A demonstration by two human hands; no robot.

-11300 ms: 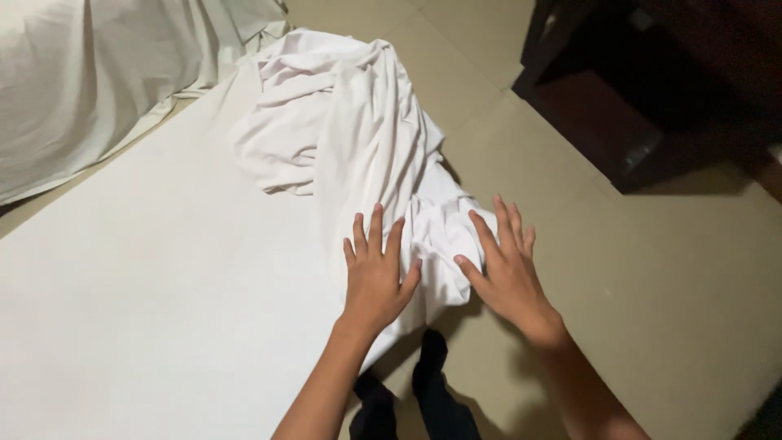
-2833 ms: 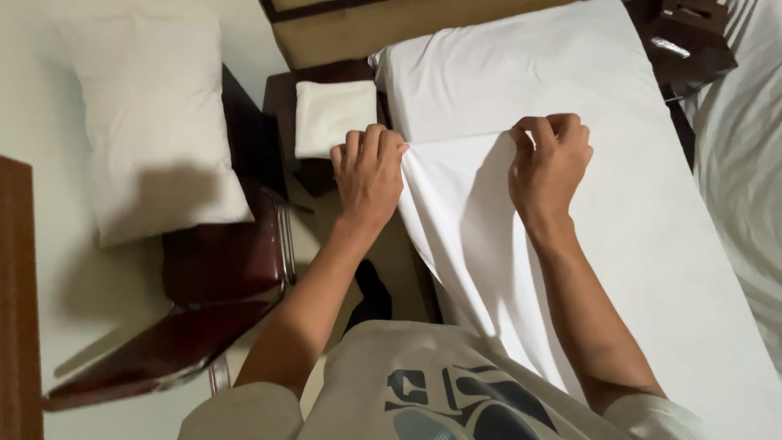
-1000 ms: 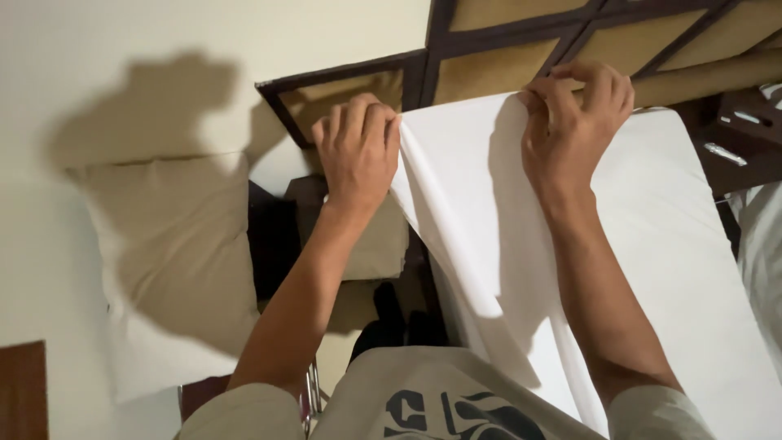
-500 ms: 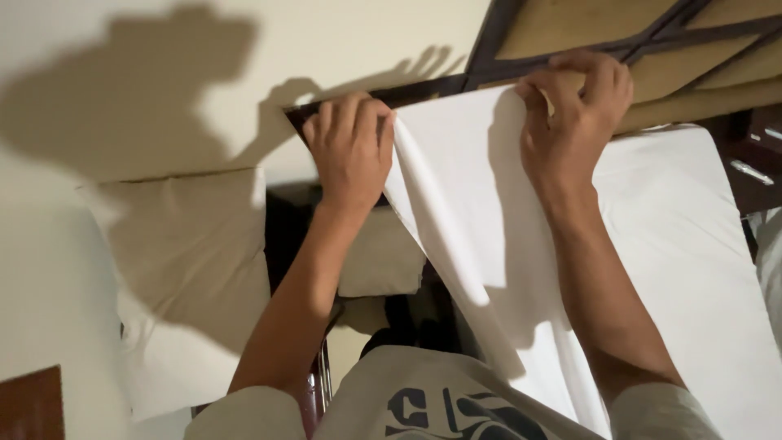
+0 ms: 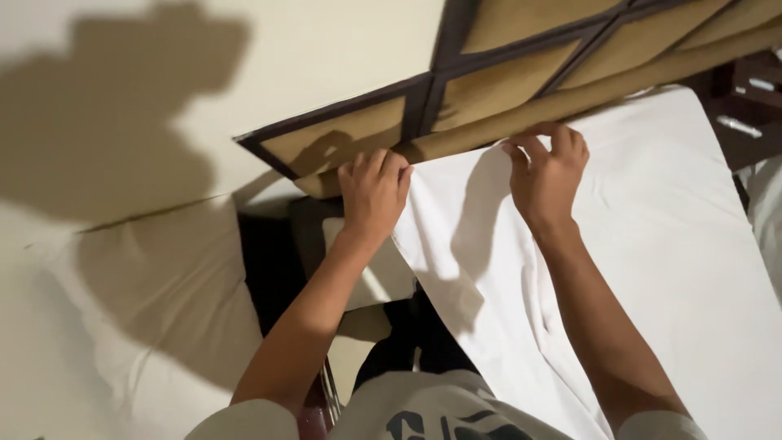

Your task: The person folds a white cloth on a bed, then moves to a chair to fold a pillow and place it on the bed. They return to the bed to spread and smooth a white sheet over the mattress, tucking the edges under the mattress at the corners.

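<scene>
Left hand [image 5: 373, 195] pinches the sheet [image 5: 521, 269] at its corner, right hand [image 5: 547, 173] grips the top edge, both up against the padded headboard [image 5: 505, 90]. The sheet lies over the mattress [image 5: 684, 204]. Judging by this, the corner is being seated; next it likely needs pulling taut and tucking down.

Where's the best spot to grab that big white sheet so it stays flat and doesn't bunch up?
Probably along its top edge, near the padded headboard, coming from above with fingers curled over. The white sheet lies smooth on the bed, and that edge is straight and free. The left hand pinches its corner and the right hand grips further along, so two spread holds likely keep it taut.
</scene>
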